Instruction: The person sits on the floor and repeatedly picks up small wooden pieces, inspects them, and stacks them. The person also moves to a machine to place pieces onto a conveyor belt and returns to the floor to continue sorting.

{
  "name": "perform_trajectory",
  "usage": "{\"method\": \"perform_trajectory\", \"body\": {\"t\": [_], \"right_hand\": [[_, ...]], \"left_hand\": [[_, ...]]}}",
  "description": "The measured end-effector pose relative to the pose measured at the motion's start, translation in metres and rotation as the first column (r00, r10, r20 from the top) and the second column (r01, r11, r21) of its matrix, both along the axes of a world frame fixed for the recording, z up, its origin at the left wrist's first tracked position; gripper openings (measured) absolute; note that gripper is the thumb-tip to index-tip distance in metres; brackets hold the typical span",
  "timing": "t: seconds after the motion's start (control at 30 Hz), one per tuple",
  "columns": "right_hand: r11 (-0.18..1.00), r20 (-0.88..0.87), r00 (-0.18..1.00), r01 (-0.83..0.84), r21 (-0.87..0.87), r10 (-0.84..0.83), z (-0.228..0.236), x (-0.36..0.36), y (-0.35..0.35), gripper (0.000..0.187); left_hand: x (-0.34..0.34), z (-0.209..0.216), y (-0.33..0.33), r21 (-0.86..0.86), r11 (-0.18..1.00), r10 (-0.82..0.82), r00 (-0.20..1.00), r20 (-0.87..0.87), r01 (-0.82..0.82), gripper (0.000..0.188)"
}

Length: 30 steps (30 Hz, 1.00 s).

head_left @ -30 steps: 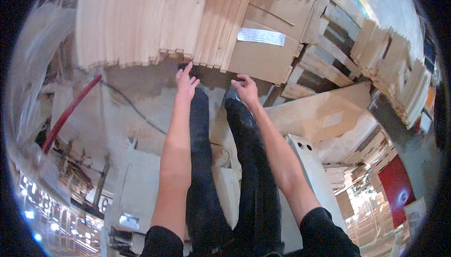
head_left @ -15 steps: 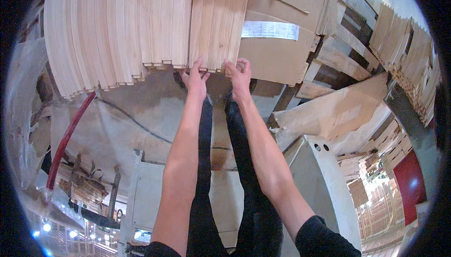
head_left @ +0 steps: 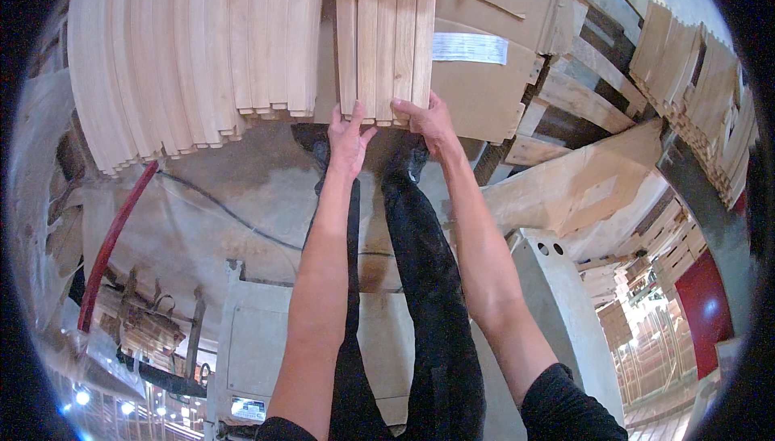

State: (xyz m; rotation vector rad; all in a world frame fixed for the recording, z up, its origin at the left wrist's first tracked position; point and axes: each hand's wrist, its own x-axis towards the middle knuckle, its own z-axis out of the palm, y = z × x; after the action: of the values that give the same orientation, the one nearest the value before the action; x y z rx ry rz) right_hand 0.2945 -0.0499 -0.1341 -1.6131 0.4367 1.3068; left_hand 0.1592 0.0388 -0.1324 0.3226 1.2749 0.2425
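Observation:
Between my hands lies a bundle of several light wooden slats (head_left: 387, 45), side by side with their near ends roughly level. My left hand (head_left: 349, 141) grips the left edge at the near end, thumb and fingers closed on the wood. At the bundle's right near corner, my right hand (head_left: 429, 122) pinches the outermost slat, its thumb over the top. To the left stands a wide row of similar wooden slats (head_left: 194, 45), parted from the bundle by a narrow gap. The far ends of the slats run out of view.
Cardboard (head_left: 476, 94) with a white paper label (head_left: 470, 48) lies right of the bundle. Beyond it are a wooden pallet (head_left: 581, 94) and more stacked slats (head_left: 686, 78). A red hose (head_left: 117, 239) and a dark cable (head_left: 234, 215) run at left; a grey machine casing (head_left: 557, 304) stands nearby.
The bundle has moved right, away from the big row, and a gap has opened between them. Both hands have shifted right with it, the right hand now farther round the corner.

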Motion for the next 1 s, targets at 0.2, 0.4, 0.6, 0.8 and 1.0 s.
{"method": "perform_trajectory", "body": {"t": [0.2, 0.4, 0.6, 0.8, 1.0], "right_hand": [[0.985, 0.060, 0.983, -0.173, -0.021, 0.174, 0.003, 0.019, -0.002, 0.043], [0.989, 0.197, 0.969, -0.151, 0.005, 0.147, -0.006, -0.012, 0.010, 0.045], [0.984, 0.513, 0.844, -0.088, -0.153, 0.155, -0.014, -0.038, 0.007, 0.053], [0.792, 0.546, 0.691, -0.063, -0.608, 0.474, 0.015, -0.029, 0.015, 0.047], [0.836, 0.602, 0.655, -0.084, -0.542, 0.456, 0.018, -0.033, 0.015, 0.045]], "left_hand": [[-0.006, -0.023, 0.004, 0.340, 0.737, -0.471, 0.805, -0.362, 0.584, 0.036], [-0.004, -0.020, -0.003, 0.488, 0.682, -0.267, 0.806, -0.528, 0.545, 0.029], [-0.004, -0.011, -0.016, 0.502, 0.544, -0.290, 0.712, -0.639, 0.672, 0.026], [-0.017, -0.014, -0.005, 0.415, 0.491, -0.294, 0.593, -0.749, 0.766, 0.033], [0.002, 0.000, 0.002, 0.400, 0.115, -0.238, 0.416, -0.877, 0.909, 0.064]]}}
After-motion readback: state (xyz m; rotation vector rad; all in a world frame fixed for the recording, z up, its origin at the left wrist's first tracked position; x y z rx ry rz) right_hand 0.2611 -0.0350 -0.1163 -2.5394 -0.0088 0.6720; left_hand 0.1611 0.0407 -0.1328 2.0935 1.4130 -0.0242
